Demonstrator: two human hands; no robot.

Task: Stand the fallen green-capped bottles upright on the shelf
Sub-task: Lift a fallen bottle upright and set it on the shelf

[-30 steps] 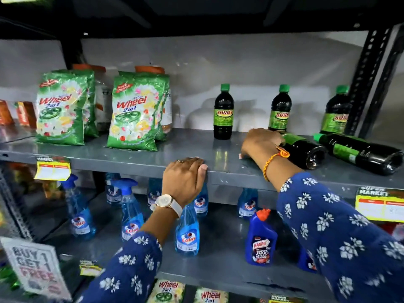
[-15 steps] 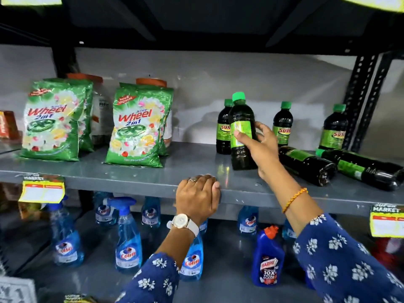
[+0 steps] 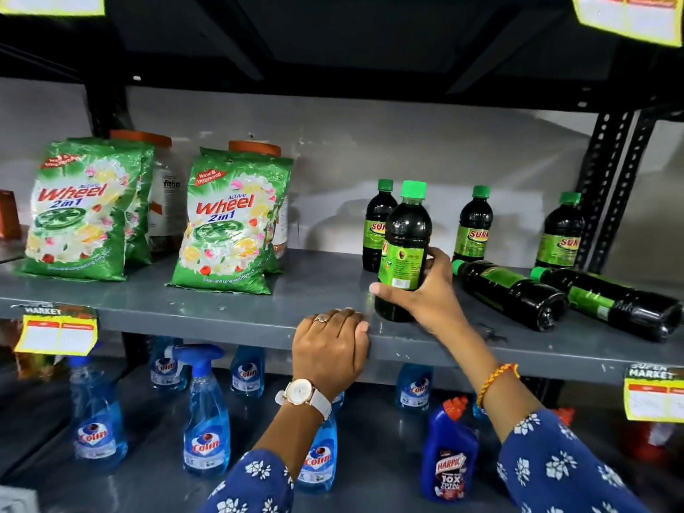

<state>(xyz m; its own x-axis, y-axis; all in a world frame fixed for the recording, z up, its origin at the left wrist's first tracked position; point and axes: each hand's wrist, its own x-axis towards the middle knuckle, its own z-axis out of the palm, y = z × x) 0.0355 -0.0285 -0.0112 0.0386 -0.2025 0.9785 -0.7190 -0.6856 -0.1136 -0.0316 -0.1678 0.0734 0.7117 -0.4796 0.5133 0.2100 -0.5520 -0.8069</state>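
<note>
Your right hand (image 3: 425,298) is wrapping its grip around the lower half of an upright bottle (image 3: 403,249), thumb pressing across the near face, fingers curling round the far side. The wrist behind the grip is bending back, a braided orange band circling it, and the forearm is running down and to the right into a blue flowered sleeve. Your left hand (image 3: 329,349) is curling palm-down over the shelf edge (image 3: 222,323), fingers closed on it, a watch sitting on the wrist below.
</note>
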